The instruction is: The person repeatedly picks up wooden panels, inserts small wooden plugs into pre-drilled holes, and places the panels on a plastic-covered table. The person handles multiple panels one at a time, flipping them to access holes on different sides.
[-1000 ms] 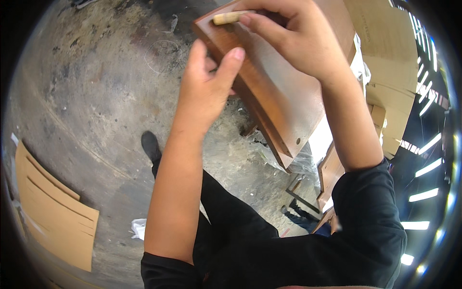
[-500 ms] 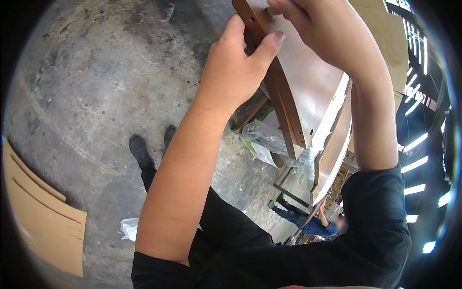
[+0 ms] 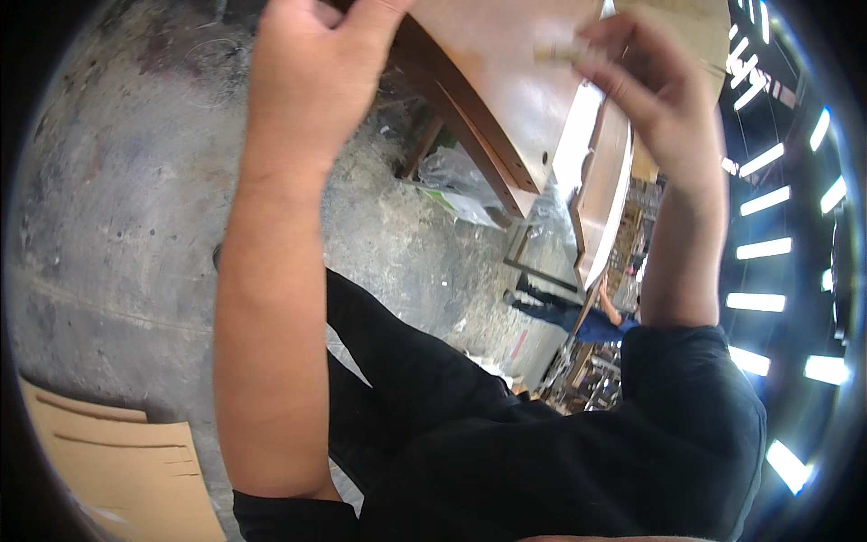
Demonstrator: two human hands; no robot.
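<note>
A brown wooden panel (image 3: 510,86) slants across the upper middle, with a darker side rail (image 3: 456,107) along its left edge and small holes near its lower end. My left hand (image 3: 312,68) is closed round the upper part of that rail, its fingertips cut off by the picture's top. To the right, my right hand (image 3: 664,108) is raised above the panel, blurred by motion. A short, pale, stick-like piece (image 3: 554,54) is pinched between its thumb and fingers; its exact kind is too smeared to tell.
Below the panel lies clear plastic wrapping (image 3: 456,176) by a table frame. Another brown panel (image 3: 596,194) stands beyond it, near a person in blue (image 3: 591,323). Flat cardboard sheets (image 3: 135,461) lie on the concrete floor (image 3: 117,262) at lower left.
My right hand has swung away from the rail to the right, and the pale piece now shows in it. The view has shifted; my left hand appears farther up and left, still at the rail.
</note>
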